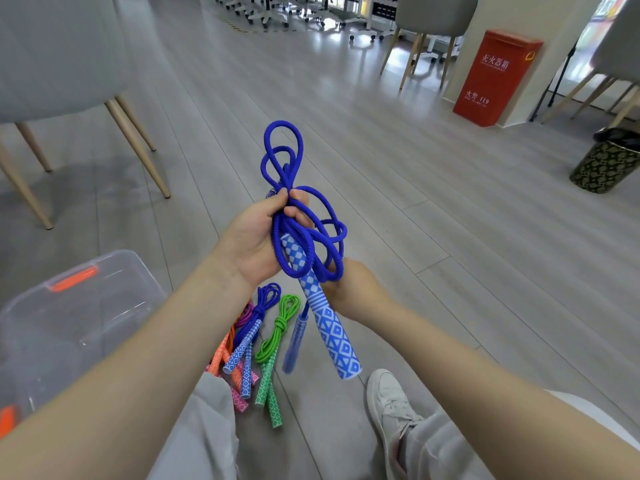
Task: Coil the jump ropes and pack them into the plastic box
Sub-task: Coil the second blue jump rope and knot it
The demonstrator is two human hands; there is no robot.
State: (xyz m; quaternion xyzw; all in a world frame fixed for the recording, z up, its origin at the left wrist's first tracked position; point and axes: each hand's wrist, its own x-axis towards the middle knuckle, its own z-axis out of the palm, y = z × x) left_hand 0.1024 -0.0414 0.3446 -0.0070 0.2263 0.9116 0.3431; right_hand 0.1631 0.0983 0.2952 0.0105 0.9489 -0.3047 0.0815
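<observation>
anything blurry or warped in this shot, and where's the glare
Head view: the second blue handle dangling below the hands is motion-blurred, while the patterned handle stays sharp; wide-angle distortion bends the floor planks and stretches the forearms; window glare washes the far floor.

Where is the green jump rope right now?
In the head view, the green jump rope lies coiled on the floor at lower centre, just right of the bundled blue rope, beneath the person's hands and beside the white shoe.

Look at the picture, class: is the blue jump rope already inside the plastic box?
No, the blue jump rope is held in both hands above the floor, while the plastic box sits apart.
</observation>
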